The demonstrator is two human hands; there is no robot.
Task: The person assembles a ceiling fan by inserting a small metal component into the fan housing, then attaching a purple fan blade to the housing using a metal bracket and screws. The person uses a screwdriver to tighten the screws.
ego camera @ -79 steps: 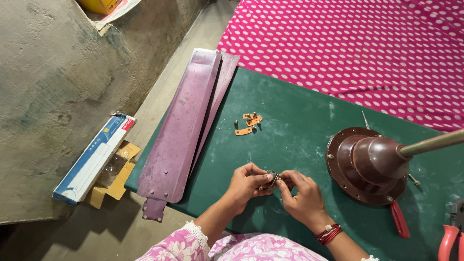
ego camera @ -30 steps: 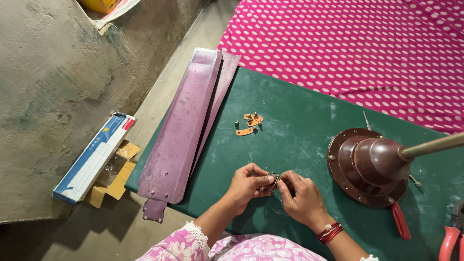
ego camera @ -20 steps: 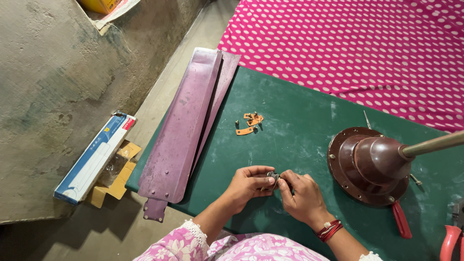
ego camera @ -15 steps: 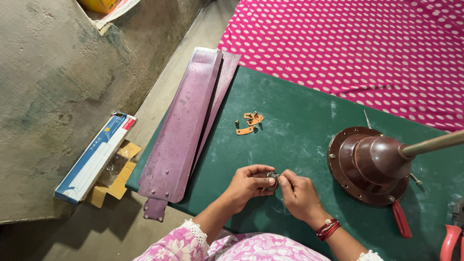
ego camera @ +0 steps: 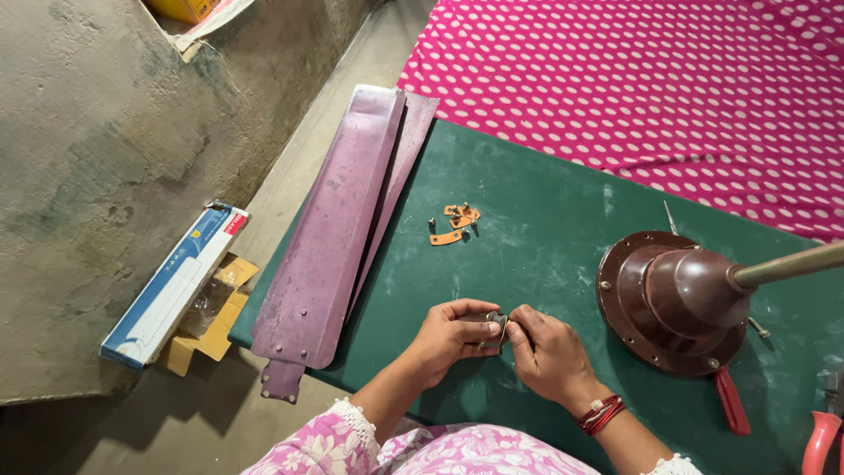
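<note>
Both hands meet over the near edge of the green table [ego camera: 563, 220], fingers pinched together on one small metal part [ego camera: 496, 322] held just above the surface. The left hand [ego camera: 448, 339] curls around it from one side, thumb and forefinger closed on it; the right hand [ego camera: 547, 352] grips it from the other side with its fingertips, and red bangles [ego camera: 600, 413] sit on that wrist. The part is dark and mostly hidden by the fingers, so its shape cannot be told.

Toward the middle of the table lies a little heap of orange metal clips [ego camera: 455, 223] with a couple of small screws beside them, well apart from the hands. Along the table's left edge rest long purple fan blades [ego camera: 338, 237], stacked and overhanging the near corner. At the right side stands a brown fan motor housing [ego camera: 668, 299] with its rod [ego camera: 787, 264] pointing off to the right; a red-handled tool [ego camera: 730, 400] lies partly under it, and red-handled pliers [ego camera: 822, 440] lie at the near right corner. A pink dotted cloth [ego camera: 659, 88] lies beyond the far edge. On the floor to the left lies a blue and white box [ego camera: 176, 286] on brown cardboard [ego camera: 211, 325].
</note>
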